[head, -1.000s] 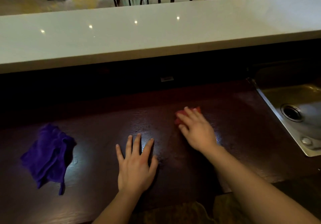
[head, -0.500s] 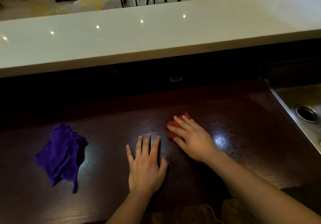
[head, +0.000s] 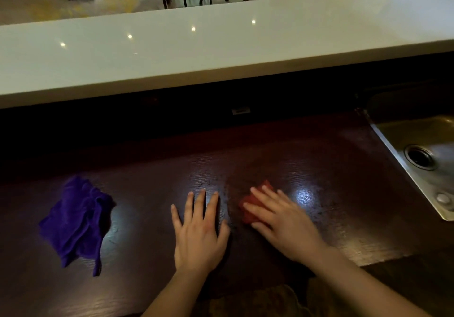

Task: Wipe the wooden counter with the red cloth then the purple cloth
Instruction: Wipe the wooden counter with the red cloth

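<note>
Half-hidden red cloth [head: 253, 208] under right fingers [head: 264, 200]

2 bare forearms [head: 363, 284], no sleeves, unadorned hands [head: 200, 238].

desk [head: 319, 193]: dark wood, grain showing, shining glossy
purple cloth [head: 76, 220]: soft fabric, lying matt
sink [head: 417, 181]: brushed metal, gleaming dully

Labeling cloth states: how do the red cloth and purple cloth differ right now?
The red cloth is pinned flat under the right hand, mostly hidden; the purple cloth lies untouched and fully visible. Red sits mid-counter beside the left hand; purple lies far left, crumpled. Both rest on the wooden counter.
</note>
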